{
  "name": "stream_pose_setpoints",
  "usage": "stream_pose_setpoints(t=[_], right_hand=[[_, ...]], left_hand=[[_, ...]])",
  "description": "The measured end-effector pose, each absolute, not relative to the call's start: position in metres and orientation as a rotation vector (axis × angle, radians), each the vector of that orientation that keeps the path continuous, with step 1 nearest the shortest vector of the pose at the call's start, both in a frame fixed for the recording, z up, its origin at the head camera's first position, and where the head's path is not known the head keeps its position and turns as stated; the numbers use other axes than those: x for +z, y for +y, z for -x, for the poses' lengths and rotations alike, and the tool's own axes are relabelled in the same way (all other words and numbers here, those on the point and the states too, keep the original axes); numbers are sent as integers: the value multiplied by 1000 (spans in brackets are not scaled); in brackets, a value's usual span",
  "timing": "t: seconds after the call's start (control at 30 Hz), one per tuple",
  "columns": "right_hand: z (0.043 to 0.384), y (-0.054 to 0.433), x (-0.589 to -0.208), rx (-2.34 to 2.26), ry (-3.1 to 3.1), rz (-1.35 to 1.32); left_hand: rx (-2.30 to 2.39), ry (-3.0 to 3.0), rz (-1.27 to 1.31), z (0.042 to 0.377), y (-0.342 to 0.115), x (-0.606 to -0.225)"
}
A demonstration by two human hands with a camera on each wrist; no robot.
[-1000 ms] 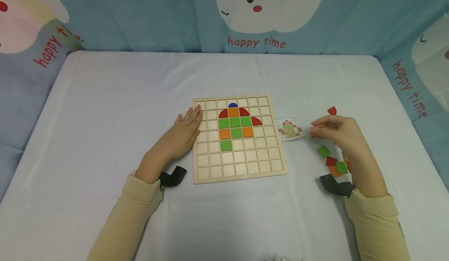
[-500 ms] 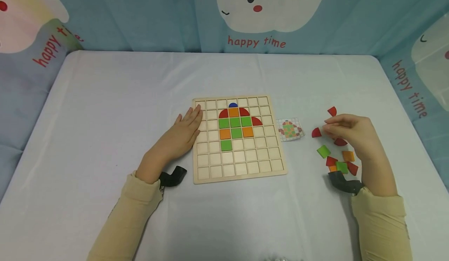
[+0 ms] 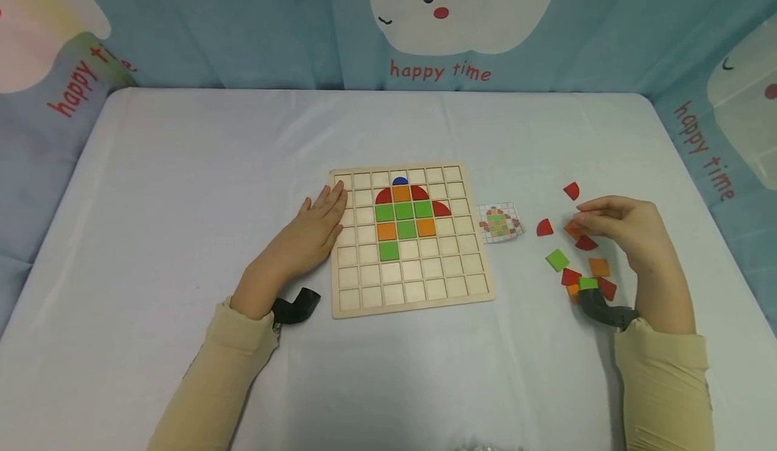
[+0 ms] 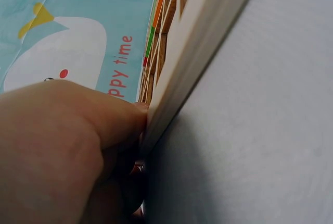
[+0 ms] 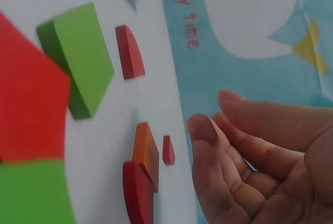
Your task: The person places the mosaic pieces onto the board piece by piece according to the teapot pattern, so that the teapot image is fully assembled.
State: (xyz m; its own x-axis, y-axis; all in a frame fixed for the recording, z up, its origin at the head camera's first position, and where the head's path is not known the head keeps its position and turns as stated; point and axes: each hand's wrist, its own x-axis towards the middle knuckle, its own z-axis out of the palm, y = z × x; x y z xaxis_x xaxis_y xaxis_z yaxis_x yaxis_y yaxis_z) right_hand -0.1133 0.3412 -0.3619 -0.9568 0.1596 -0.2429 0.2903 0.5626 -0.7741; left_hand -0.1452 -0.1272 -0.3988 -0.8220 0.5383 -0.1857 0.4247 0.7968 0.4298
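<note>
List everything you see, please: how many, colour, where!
Table: 1, white, middle
Cartoon cloth: count unclear, blue, around table
Board: 1, pale wood, on table
Squares: 8, five green, three orange, on board
Curved pieces: 4, three red, one blue, on board
Loose tiles: 10 seen, five red, three orange, two green, right of board
Card: 1, white with coloured picture, beside board
Blurry thing: 1, clear, bottom edge
Wrist gadgets: 2, black, one per wrist
Sleeves: 2, beige, bottom
Left hand: 1, on board's left edge
Right hand: 1, near loose tiles
</note>
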Motion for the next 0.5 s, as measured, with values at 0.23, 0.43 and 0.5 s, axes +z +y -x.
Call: stream_pose_setpoints(t=[0.23,0.43,0.5], right_hand=[[117,361,-373,-1267,2639,-453],[125,396,-412,-1110,2710,-463],[125,399,-416,-1061,2729,-484]], left_hand=[[531,2695,-740,146,-127,-400],[535,2699,-732,145,-127,-400],[540,2699,-733,145,-127,-400]])
